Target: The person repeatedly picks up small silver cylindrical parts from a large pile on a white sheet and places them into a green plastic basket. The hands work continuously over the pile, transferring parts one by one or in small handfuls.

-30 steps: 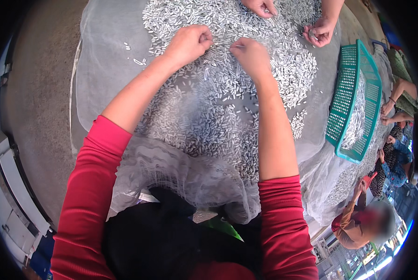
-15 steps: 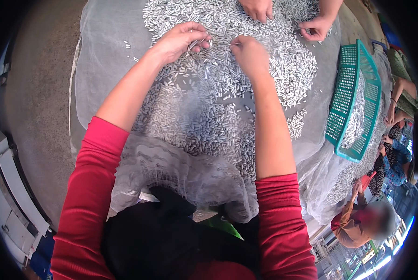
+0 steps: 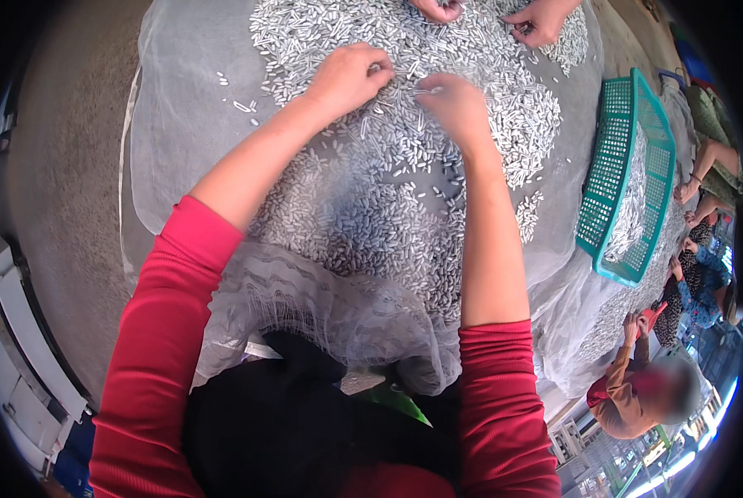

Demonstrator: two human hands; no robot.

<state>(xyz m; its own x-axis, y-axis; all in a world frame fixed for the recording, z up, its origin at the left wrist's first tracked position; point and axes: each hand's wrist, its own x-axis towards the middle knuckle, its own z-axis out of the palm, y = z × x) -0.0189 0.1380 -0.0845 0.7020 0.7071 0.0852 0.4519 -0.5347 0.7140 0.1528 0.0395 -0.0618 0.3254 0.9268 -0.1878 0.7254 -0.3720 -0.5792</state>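
Note:
A wide heap of small, silvery, elongated pieces [image 3: 388, 224] lies spread on a pale mesh cloth [image 3: 189, 108]. Over the far part of the heap my left hand [image 3: 351, 79] reaches in palm down, its fingers curled and the thumb near the index finger. Just right of it, my right hand [image 3: 459, 108] hovers low, fingers bent inward and somewhat blurred. Their fingertips come close to each other above the pieces. Whatever either hand pinches is too small or hidden to make out.
Two hands of another person [image 3: 542, 23] work at the heap's far edge. A green plastic basket [image 3: 608, 174] with more silvery pieces stands to the right. Gathered netting [image 3: 305, 295] lies along the near edge. Other people [image 3: 637, 394] sit farther right by another spread of pieces.
My left hand has moved right and turned palm down; the thin pieces seen in its fingers no longer show. My right hand has shifted slightly right and nearer. The other person's hands have drawn back.

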